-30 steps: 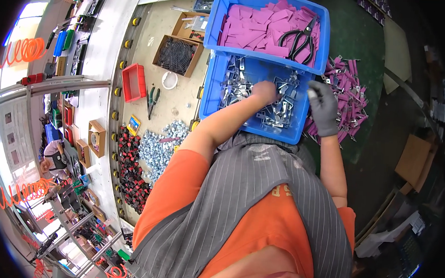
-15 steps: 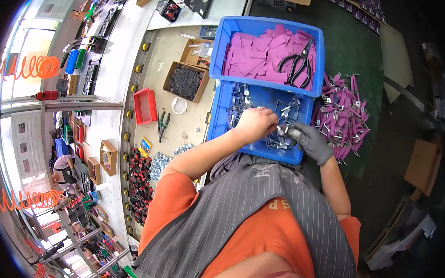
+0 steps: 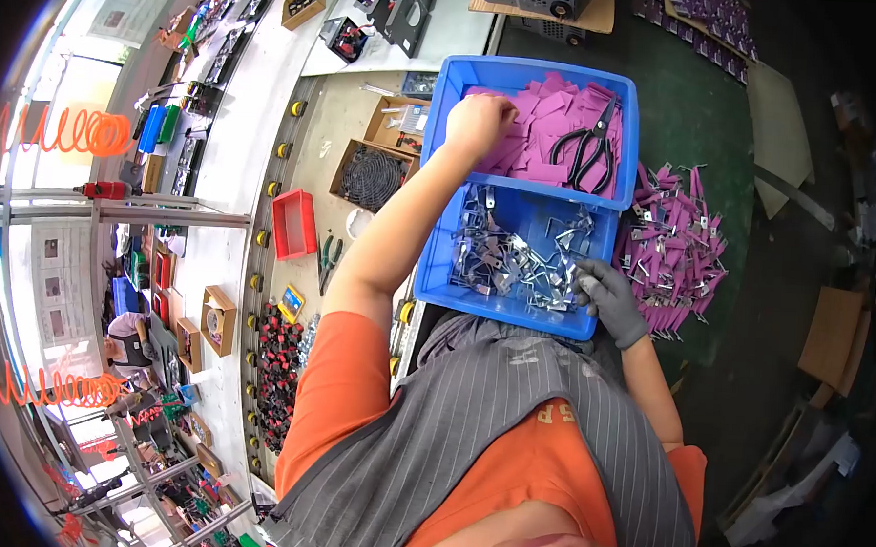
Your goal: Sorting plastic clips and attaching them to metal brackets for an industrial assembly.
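My bare left hand point(image 3: 479, 127) is over the left part of the upper blue bin, its fingers curled down at the pink sleeve pieces point(image 3: 537, 126); its fingertips are hidden. Black-handled pliers point(image 3: 590, 148) lie on these pieces at the bin's right side. My right hand point(image 3: 611, 301), in a grey glove, is at the right edge of the lower blue bin point(image 3: 437, 291). Its fingers are bent closed around a small metal bracket point(image 3: 572, 275), partly covered by the glove. Loose metal brackets point(image 3: 497, 257) lie tangled in that bin.
Right of the bins lies a heap of brackets with pink sleeves point(image 3: 674, 250). Leftward are a box of black coiled parts point(image 3: 372, 176), a red tray point(image 3: 293, 225), green-handled pliers point(image 3: 329, 261) and red-black parts point(image 3: 277, 374). Another person point(image 3: 130, 338) is far left.
My left hand has left the right hand and moved up and left to the upper bin. My right hand has shifted slightly down, staying beside the lower bin.
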Demonstrator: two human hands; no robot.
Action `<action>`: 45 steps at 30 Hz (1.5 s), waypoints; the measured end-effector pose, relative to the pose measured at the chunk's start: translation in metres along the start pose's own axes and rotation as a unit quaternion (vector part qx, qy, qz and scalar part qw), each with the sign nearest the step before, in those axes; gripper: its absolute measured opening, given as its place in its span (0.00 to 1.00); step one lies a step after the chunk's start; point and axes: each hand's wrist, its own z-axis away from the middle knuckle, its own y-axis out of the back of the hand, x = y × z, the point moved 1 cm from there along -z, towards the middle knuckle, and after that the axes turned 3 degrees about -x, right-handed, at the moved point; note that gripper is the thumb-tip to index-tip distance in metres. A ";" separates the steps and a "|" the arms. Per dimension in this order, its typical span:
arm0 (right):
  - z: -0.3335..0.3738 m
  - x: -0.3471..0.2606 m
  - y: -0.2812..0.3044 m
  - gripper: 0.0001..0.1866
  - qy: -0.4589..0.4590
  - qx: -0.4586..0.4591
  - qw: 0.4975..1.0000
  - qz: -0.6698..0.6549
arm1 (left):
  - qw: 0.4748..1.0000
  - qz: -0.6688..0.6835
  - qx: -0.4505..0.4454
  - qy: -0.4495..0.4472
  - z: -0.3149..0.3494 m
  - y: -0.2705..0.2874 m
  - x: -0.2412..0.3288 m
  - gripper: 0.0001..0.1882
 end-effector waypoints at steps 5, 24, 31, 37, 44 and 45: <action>-0.003 0.001 0.003 0.13 0.015 0.033 0.999 -0.024 | 0.987 -0.014 -0.106 0.118 -0.037 -0.024 0.006 0.21; 0.031 -0.058 0.010 0.08 0.267 0.049 0.943 0.191 | 0.945 0.326 0.007 -0.021 0.104 0.042 0.065 0.07; 0.048 -0.114 -0.007 0.08 0.354 0.020 0.880 0.317 | 0.922 0.387 -0.017 0.026 0.136 0.035 0.081 0.07; 0.048 -0.125 -0.012 0.11 0.363 -0.028 0.848 0.385 | 0.932 0.358 -0.062 -0.006 0.140 0.037 0.085 0.08; 0.036 -0.118 -0.005 0.09 0.300 -0.087 0.887 0.341 | 0.921 0.277 -0.072 -0.263 0.143 0.046 0.091 0.10; 0.032 -0.114 -0.006 0.09 0.298 -0.086 0.888 0.340 | 0.910 0.274 -0.086 -0.299 0.144 0.046 0.093 0.10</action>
